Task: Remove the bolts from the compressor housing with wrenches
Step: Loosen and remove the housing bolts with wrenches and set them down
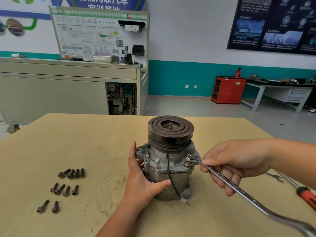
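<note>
A grey compressor (168, 161) stands upright on the wooden table (95, 134), its dark pulley on top. My left hand (142, 178) wraps the housing's left side, thumb across the front. My right hand (234, 165) grips a long silver wrench (239, 190). The wrench's open jaw sits on a bolt (187, 163) at the housing's right flange. A black wire (172, 182) hangs down the front of the housing.
Several loose bolts (65, 187) lie in three rows on the table at the left. A second wrench (275, 177) and a red-handled screwdriver (306, 195) lie at the right edge. A grey cabinet and a red cabinet stand beyond the table.
</note>
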Tool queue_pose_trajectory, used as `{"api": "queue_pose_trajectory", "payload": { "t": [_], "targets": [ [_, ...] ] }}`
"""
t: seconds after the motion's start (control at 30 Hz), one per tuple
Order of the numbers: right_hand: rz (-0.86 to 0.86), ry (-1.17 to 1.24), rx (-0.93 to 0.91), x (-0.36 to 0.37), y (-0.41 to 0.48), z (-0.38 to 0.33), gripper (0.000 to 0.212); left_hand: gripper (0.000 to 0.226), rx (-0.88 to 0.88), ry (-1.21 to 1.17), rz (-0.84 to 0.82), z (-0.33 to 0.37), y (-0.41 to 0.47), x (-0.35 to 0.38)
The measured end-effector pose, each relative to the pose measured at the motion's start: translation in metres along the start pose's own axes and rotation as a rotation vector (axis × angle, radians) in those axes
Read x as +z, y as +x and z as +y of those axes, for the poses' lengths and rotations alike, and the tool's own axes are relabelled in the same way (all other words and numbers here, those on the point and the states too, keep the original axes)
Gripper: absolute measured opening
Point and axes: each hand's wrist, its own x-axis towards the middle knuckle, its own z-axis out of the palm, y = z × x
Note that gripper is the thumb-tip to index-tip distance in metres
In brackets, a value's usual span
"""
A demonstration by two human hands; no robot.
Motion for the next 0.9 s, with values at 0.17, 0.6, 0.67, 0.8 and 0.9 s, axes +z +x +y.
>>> {"api": "queue_pose_trajectory", "payload": {
  "t": [0.17,0.6,0.67,0.8,0.9],
  "targets": [
    [0.024,-0.094,0.078,0.003,0.004,-0.004,0.026,0.126,0.009,-0.002,0.002,0.001,0.001,0.0],
    [0.2,-0.707,0.078,-0.04,0.003,-0.013,0.022,0.123,-0.006,0.012,-0.013,0.007,-0.001,-0.001],
    [0.085,-0.453,0.085,-0.038,0.0,-0.004,0.026,0.122,-0.004,0.007,-0.016,0.007,-0.001,-0.001],
    [-0.016,-0.121,-0.005,-0.016,0.004,0.016,0.027,0.121,-0.002,0.008,-0.016,0.006,0.0,-0.001],
    [0.0,-0.012,-0.061,-0.005,0.005,0.017,0.028,0.121,-0.001,0.02,-0.012,0.006,-0.001,-0.001]
  ]
}}
